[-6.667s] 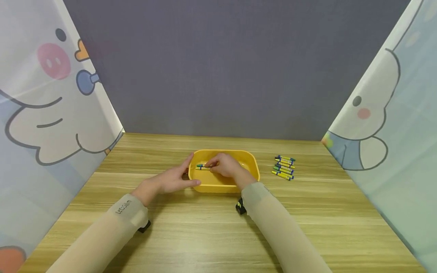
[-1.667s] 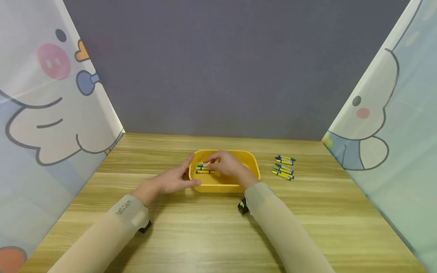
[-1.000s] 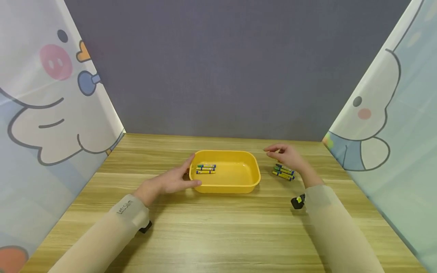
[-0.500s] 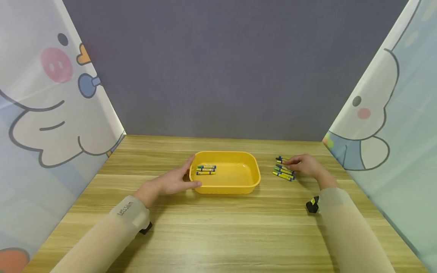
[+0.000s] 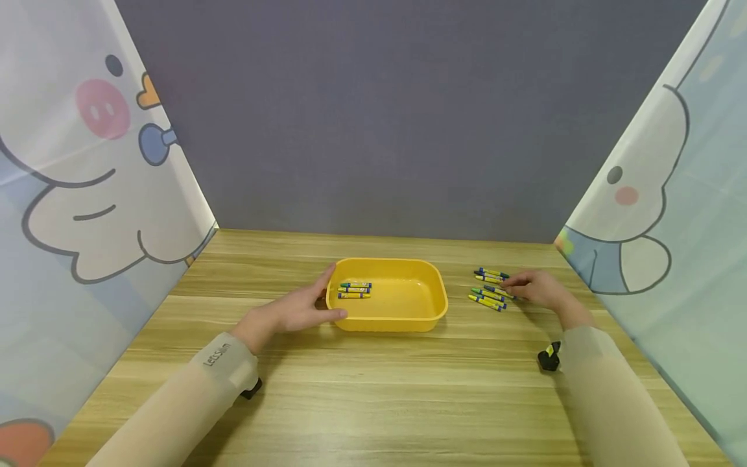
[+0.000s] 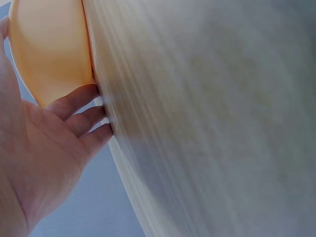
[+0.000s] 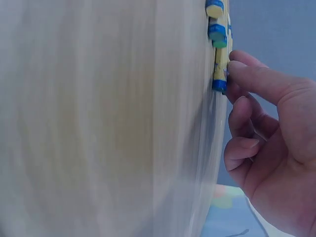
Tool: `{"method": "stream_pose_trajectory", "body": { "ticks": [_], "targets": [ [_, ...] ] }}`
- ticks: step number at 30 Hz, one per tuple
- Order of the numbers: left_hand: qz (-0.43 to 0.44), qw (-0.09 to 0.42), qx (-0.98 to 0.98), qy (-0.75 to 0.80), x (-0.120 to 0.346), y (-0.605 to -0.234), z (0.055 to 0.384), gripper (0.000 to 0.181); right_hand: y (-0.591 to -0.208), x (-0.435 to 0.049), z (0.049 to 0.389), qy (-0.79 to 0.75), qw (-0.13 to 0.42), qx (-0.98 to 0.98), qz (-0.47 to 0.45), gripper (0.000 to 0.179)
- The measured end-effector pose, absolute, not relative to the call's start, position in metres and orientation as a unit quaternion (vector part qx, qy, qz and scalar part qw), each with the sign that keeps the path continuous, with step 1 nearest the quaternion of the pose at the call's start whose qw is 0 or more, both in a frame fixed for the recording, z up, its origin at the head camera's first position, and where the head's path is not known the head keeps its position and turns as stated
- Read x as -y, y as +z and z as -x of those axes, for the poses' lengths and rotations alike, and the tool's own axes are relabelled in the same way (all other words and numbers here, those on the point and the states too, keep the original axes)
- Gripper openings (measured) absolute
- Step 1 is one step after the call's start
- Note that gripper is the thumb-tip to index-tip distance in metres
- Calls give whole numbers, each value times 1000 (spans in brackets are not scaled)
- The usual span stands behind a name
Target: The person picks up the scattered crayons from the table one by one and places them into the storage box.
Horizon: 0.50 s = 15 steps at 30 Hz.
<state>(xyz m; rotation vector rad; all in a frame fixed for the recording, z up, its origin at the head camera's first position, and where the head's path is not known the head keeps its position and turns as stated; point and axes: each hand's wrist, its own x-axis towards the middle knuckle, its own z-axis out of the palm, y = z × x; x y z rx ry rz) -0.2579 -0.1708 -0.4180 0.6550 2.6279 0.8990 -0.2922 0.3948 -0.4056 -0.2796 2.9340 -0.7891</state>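
In the head view my left hand [image 5: 294, 310] rests against the left end of a yellow plastic tray [image 5: 408, 320], fingers spread, thumb on its near corner. Its lower fingers [image 6: 84, 118] lie at the tray's base on the tabletop. Inside the tray, at the left, three crayons [image 5: 354, 290] lie side by side. Over on the right, my right hand [image 5: 539, 290] pinches a dark-tipped crayon [image 5: 495, 289] between thumb and fingers. The right wrist view shows that crayon's blue end [image 7: 219, 85] by my thumb, with the other fingers curled below.
Several other crayons lie close by on the wooden table [image 5: 373, 389]: two behind [image 5: 492, 272] and a few in front [image 5: 487, 302]. A grey panel [image 5: 373, 130] rises at the back, and printed cartoon sheets [image 5: 671, 227] flank both sides.
My right hand laid a third crayon in the tray, left it and went right to the loose crayons. One crayon there is now pulled slightly rightward. My left hand stayed at the tray.
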Motion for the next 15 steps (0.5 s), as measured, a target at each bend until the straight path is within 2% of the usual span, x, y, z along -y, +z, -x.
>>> {"method": "stream_pose_trajectory", "body": {
  "ticks": [5,15],
  "targets": [
    [-223,141,-914,308,171,-418,257,120,-408,-399,292,-261,60,-959,95,29],
    [-216,141,-920,295,170,-417,257,121,-396,-383,290,-280,35,-954,105,35]
  ]
}}
